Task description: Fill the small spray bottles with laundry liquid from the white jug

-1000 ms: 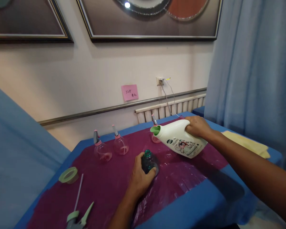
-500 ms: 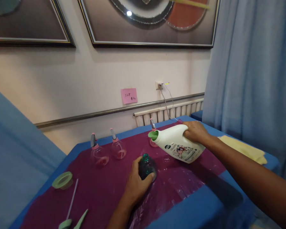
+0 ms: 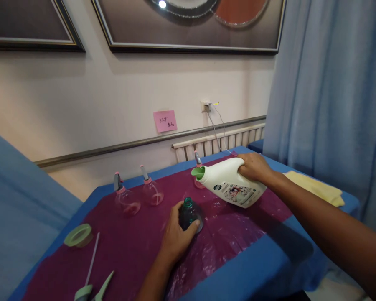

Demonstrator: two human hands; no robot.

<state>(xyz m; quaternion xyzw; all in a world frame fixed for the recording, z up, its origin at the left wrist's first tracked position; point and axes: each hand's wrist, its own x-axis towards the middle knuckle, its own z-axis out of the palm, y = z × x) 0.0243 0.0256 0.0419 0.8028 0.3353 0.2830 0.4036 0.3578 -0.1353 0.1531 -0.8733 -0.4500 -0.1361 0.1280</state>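
Observation:
My left hand [image 3: 177, 238] is wrapped round a small round dark-green bottle [image 3: 189, 214] that stands uncapped on the purple plastic sheet [image 3: 138, 246]. My right hand [image 3: 253, 166] grips the handle of a white detergent jug [image 3: 230, 187], which hangs tilted above the table with its green spout [image 3: 198, 172] pointing left, a little above and to the right of the small bottle's mouth. No liquid is visible between them.
Three clear pink-capped spray bottles [image 3: 125, 198] [image 3: 151, 190] [image 3: 198, 172] stand along the back of the sheet. A green cap [image 3: 79, 235] and a green spray head with its tube [image 3: 92, 280] lie at front left. A yellow cloth [image 3: 313, 189] lies at the right, beside a blue curtain [image 3: 329, 92].
The view has shifted slightly. The jug stays tilted in my right hand, its spout a little nearer the small bottle; my left hand keeps its hold.

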